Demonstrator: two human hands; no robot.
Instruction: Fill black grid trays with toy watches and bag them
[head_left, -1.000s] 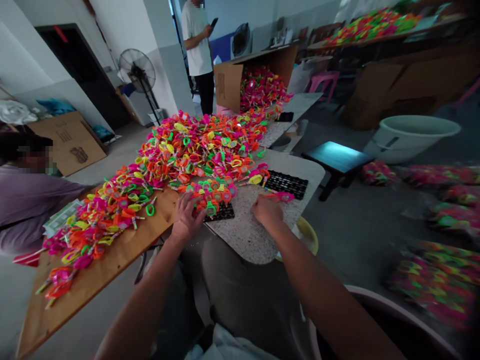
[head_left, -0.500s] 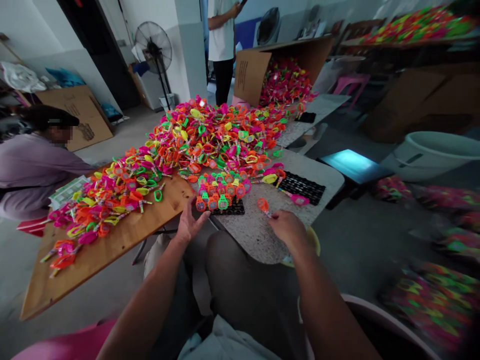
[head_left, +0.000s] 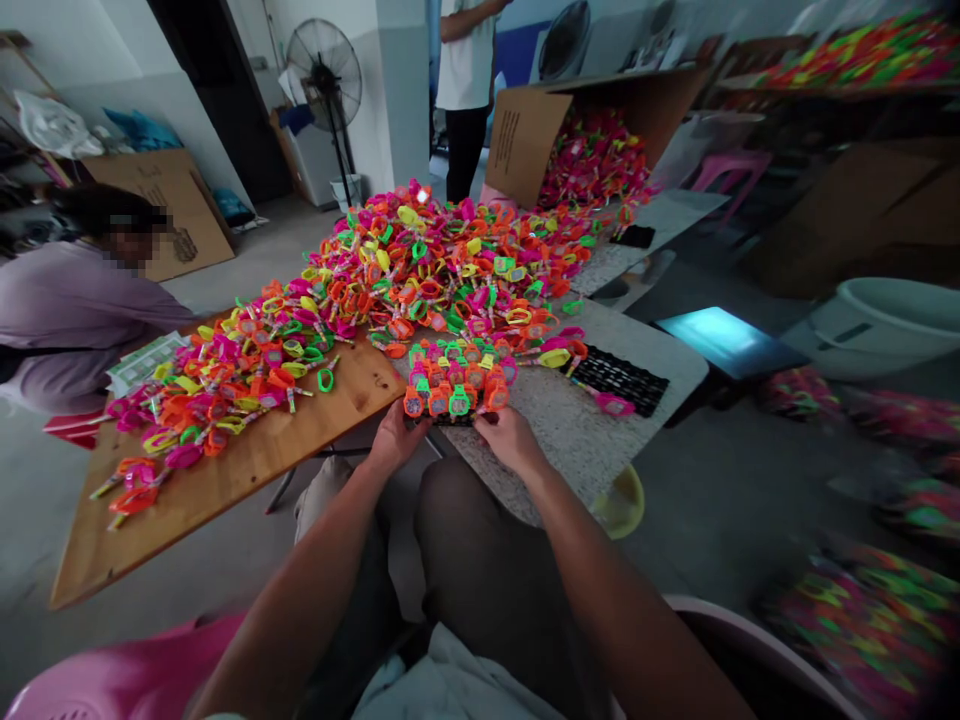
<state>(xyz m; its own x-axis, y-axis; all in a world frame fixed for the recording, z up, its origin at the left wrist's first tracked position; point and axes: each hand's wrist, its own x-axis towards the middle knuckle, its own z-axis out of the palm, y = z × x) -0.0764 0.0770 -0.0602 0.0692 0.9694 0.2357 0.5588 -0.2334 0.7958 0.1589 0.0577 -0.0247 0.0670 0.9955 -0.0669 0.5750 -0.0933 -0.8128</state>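
Note:
A black grid tray sits at the near edge of the grey speckled table, packed with rows of bright toy watches. My left hand grips the tray's left front corner, thumb along the near side. At the right end of the front row, my right hand pinches the lower part of an orange toy watch standing against the others. Its fingertips are partly hidden below the watch. Behind the tray rises a big heap of loose toy watches in pink, orange, green and yellow.
A wooden board to the left carries more watches. Another black grid tray lies on the right. A tipped cardboard box spills watches at the back. One person sits at left; another stands behind. A yellow bin is below.
My right hand has moved left with the orange watch, from the bare tabletop to the tray's front right. My left hand has closed in on the tray's corner.

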